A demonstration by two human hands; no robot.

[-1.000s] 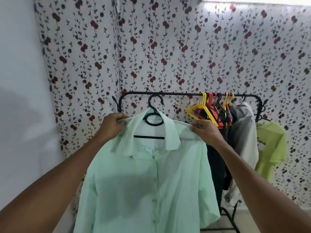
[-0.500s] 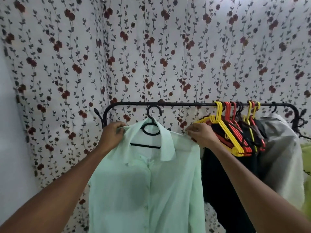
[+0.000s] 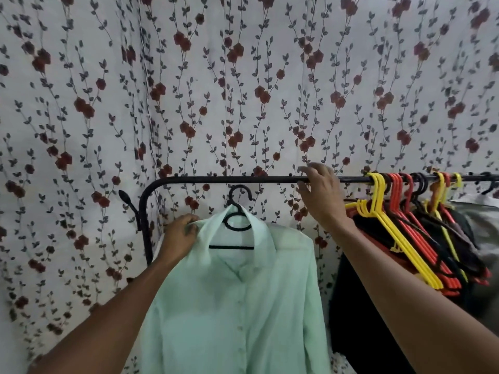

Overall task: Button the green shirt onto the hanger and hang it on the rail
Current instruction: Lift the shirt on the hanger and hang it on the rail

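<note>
The pale green shirt [image 3: 237,298] hangs buttoned on a black hanger [image 3: 237,225], whose hook sits just below the black rail [image 3: 216,180], not over it. My left hand [image 3: 179,234] grips the shirt's left shoulder and holds it up. My right hand [image 3: 320,197] is off the shirt; its fingers curl over the rail to the right of the hanger's hook.
Yellow and red hangers [image 3: 399,233] with dark clothes [image 3: 364,306] crowd the rail's right part. A grey garment [image 3: 483,228] hangs at the far right. The rail's bent left post [image 3: 147,225] stands beside my left hand. A flowered curtain [image 3: 243,90] covers the wall behind.
My right hand has let go of the shirt's right shoulder and risen to the rail. The view has moved closer to the rail. My left hand still holds the left shoulder.
</note>
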